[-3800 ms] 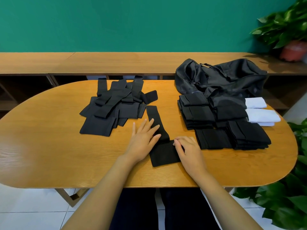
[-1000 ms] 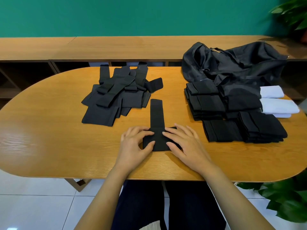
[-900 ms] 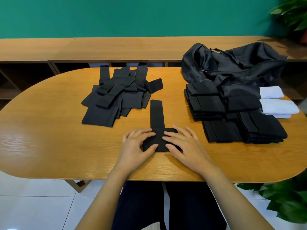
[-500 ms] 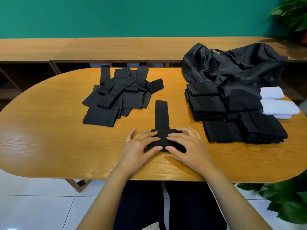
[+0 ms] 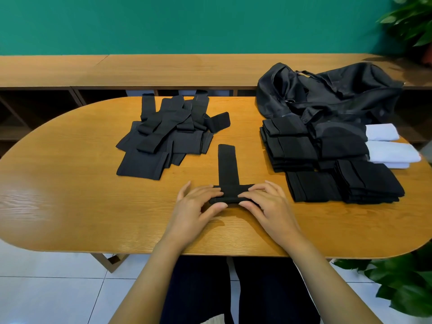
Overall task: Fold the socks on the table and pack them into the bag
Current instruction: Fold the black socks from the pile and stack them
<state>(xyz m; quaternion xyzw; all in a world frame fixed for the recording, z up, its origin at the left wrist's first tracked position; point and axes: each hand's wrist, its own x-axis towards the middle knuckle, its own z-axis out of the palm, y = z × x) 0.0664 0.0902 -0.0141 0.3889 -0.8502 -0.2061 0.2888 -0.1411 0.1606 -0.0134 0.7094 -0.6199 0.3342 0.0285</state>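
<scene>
Roughly halfway imo: stacks of folded socks (image 5: 301,146) sit on the right of the worktop (image 5: 70,195), touching the black bag (image 5: 339,90), which lies slumped at the far right. Can't tell if anything's packed in it. A loose pile of unfolded socks (image 5: 161,136) waits centre-left, so plenty left to fold + the packing. Current sock (image 5: 227,164) lies in front of the person, near end bunched into a roll, rest flat. Left hand (image 5: 194,206) & right hand (image 5: 267,204) sit side by side, palms down, fingers (image 5: 211,192) curled over the roll, thumbs at its near edge, pinching it.
</scene>
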